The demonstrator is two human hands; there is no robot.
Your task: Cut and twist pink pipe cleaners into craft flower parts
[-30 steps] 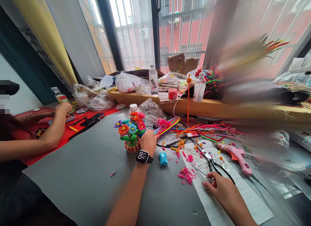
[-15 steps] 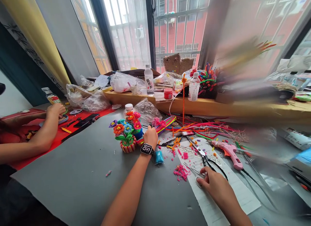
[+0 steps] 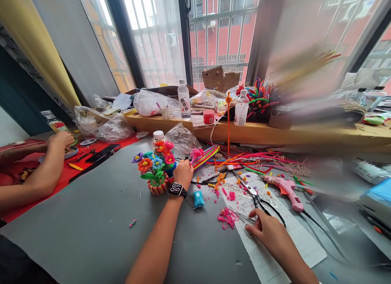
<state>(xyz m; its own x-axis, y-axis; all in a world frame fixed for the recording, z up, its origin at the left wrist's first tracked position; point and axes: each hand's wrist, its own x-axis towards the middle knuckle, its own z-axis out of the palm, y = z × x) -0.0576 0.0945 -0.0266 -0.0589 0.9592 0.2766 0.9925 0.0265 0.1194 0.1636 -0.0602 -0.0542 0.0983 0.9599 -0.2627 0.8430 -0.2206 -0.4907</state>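
My left hand (image 3: 183, 173), with a black watch on its wrist, is closed beside the pots of pipe-cleaner flowers. Its fingertips are hidden, and what they hold cannot be made out. Just past it are a pink fuzzy flower (image 3: 196, 154) and a bundle of striped, bright pipe cleaners (image 3: 207, 157). Left of it sits a striped pot (image 3: 157, 184) of colourful flowers, with a blue pot (image 3: 171, 169) partly behind. My right hand (image 3: 271, 231) pinches the handles of small silver scissors (image 3: 241, 215) over a white paper (image 3: 259, 251). Large black-handled scissors (image 3: 252, 190) lie just beyond.
A pink glue gun (image 3: 288, 190) with a cord lies right. Pink scraps (image 3: 226, 218) and a blue packet (image 3: 198, 199) lie between my arms. Water bottles (image 3: 184, 100) stand on the sill. At left, another person's hand (image 3: 62, 140) is over a red mat.
The view has turned slightly, so most things sit a little further left. Both my hands keep about the same places relative to the things around them.
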